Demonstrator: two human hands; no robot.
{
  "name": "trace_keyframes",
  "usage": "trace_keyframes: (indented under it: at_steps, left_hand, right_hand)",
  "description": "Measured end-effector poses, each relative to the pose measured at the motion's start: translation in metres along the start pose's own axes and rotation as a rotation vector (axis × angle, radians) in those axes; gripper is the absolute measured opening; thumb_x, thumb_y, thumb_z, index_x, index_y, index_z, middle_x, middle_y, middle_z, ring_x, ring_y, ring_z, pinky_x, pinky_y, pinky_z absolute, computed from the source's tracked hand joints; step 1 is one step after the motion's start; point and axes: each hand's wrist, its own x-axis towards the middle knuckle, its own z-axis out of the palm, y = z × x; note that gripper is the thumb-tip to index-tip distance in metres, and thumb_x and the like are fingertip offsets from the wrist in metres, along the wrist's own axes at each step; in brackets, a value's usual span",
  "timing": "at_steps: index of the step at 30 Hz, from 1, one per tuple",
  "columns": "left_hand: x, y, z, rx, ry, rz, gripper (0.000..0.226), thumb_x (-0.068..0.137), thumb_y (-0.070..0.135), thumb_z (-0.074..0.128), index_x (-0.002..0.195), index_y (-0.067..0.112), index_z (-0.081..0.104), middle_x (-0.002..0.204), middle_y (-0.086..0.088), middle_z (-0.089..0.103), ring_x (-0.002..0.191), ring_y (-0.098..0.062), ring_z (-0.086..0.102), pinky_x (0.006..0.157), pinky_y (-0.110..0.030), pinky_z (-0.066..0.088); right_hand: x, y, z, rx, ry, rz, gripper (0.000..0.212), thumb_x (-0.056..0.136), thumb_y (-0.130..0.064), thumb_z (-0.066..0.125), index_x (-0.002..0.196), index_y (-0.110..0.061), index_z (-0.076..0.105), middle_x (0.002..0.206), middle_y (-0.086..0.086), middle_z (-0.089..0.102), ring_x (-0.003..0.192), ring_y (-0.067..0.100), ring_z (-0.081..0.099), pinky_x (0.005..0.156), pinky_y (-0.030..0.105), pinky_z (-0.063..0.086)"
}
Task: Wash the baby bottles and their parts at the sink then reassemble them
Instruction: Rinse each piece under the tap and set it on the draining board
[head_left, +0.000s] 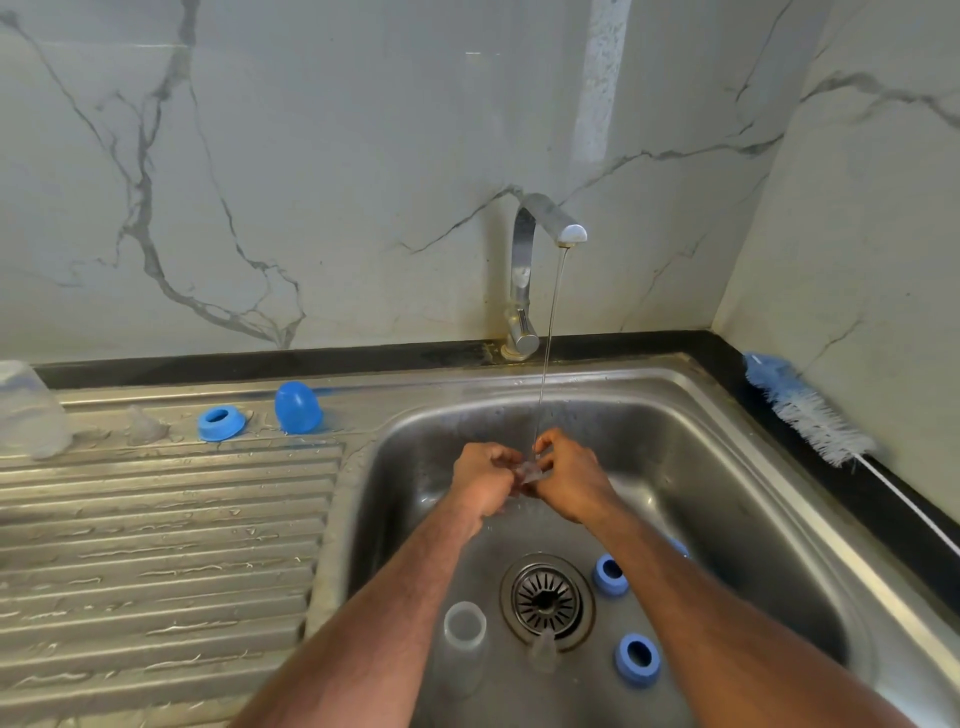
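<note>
My left hand (480, 480) and my right hand (569, 478) together pinch a small clear teat (531, 470) under the thin stream from the tap (545, 218), above the steel sink (727, 447). In the basin lie a clear bottle (464, 626), another clear teat (543, 649) by the drain, and two blue collar rings (610, 574) (637, 659). On the draining board (156, 545) stand an upturned clear bottle (28, 410), a clear teat (145, 423), a blue ring (222, 422) and a blue cap (297, 408).
A blue and white bottle brush (810, 415) lies on the black ledge to the right of the sink, against the marble wall. The drain strainer (545, 600) sits in the middle of the basin. A bit of blue shows behind my right forearm.
</note>
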Motion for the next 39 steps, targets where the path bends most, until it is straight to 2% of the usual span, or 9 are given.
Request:
trace_keyframes:
  at_steps: [4,8,12,16,21,25,29,33,39]
  left_hand:
    - [-0.001,0.002,-0.001,-0.047,0.006,-0.009,0.014,0.092,0.026,0.073,0.098,0.014,0.075,0.084,-0.006,0.078,0.073,-0.019,0.076,0.055,-0.026,0.051]
    - [-0.004,0.005,-0.003,-0.077,-0.033,-0.034,0.028,0.105,0.022,0.049,0.100,0.007,0.072,0.086,-0.009,0.078,0.076,-0.024,0.077,0.059,-0.030,0.054]
    - [-0.005,0.005,-0.002,-0.015,-0.078,-0.054,0.030,0.103,0.022,0.049,0.101,0.003,0.072,0.087,-0.009,0.078,0.076,-0.023,0.077,0.064,-0.033,0.054]
    - [-0.004,0.004,-0.006,0.166,0.025,0.000,0.020,0.098,0.007,0.053,0.093,0.006,0.073,0.084,-0.010,0.076,0.072,-0.021,0.076,0.062,-0.032,0.060]
    - [-0.021,0.006,-0.014,0.377,0.071,0.157,0.012,0.090,0.006,0.067,0.089,0.014,0.075,0.089,-0.007,0.076,0.083,-0.020,0.074,0.082,-0.039,0.062]
    - [-0.049,0.026,-0.031,0.320,0.087,0.271,0.011,0.089,0.003,0.067,0.089,0.012,0.074,0.085,-0.006,0.076,0.077,-0.018,0.075,0.067,-0.029,0.061]
    - [-0.078,0.044,-0.064,0.232,0.161,0.344,0.020,0.091,-0.002,0.059,0.084,0.010,0.072,0.081,-0.010,0.075,0.066,-0.017,0.072,0.049,-0.014,0.046]
    - [-0.103,0.045,-0.119,0.236,0.226,0.407,0.034,0.089,-0.010,0.055,0.071,0.016,0.067,0.068,-0.004,0.069,0.050,-0.008,0.065,0.058,-0.025,0.055]
    - [-0.147,0.031,-0.202,0.309,0.366,0.375,0.014,0.091,-0.005,0.059,0.083,-0.005,0.070,0.074,-0.015,0.071,0.051,-0.012,0.063,0.061,-0.027,0.057]
  right_hand:
    - [0.003,0.003,0.003,0.182,0.054,-0.008,0.026,0.084,-0.022,0.081,0.106,-0.020,0.069,0.093,-0.003,0.073,0.089,0.011,0.069,0.081,0.036,0.061]
    - [0.002,0.000,0.004,0.381,0.092,0.040,0.031,0.087,-0.028,0.079,0.112,-0.022,0.060,0.098,0.000,0.071,0.091,0.014,0.071,0.076,0.032,0.062]
    - [0.004,0.000,0.000,0.270,0.167,-0.011,0.016,0.084,-0.027,0.082,0.094,-0.019,0.072,0.087,-0.006,0.073,0.084,0.008,0.070,0.082,0.031,0.061]
    - [-0.002,-0.001,-0.002,0.120,0.096,-0.041,0.021,0.085,-0.023,0.081,0.105,-0.020,0.076,0.095,-0.007,0.074,0.088,0.002,0.067,0.089,0.028,0.058]
    - [-0.010,-0.004,-0.008,-0.006,0.052,-0.026,0.033,0.082,-0.023,0.083,0.113,-0.016,0.075,0.101,-0.001,0.075,0.091,0.007,0.067,0.088,0.024,0.052]
    - [-0.016,-0.016,-0.016,-0.117,0.063,-0.039,0.023,0.080,-0.018,0.083,0.103,-0.017,0.078,0.097,0.002,0.077,0.093,0.014,0.070,0.087,0.027,0.054]
    - [-0.029,-0.042,-0.018,-0.077,0.100,-0.142,0.016,0.084,-0.022,0.080,0.100,-0.022,0.079,0.094,-0.005,0.076,0.084,0.006,0.066,0.082,0.024,0.051]
    - [-0.043,-0.058,-0.006,-0.086,0.074,-0.211,0.015,0.089,-0.026,0.074,0.103,-0.028,0.077,0.096,-0.007,0.075,0.084,0.005,0.069,0.084,0.030,0.059]
    - [-0.052,-0.086,0.003,-0.222,0.012,-0.245,0.014,0.086,-0.026,0.073,0.096,-0.035,0.076,0.099,-0.006,0.075,0.086,0.010,0.070,0.084,0.038,0.061]
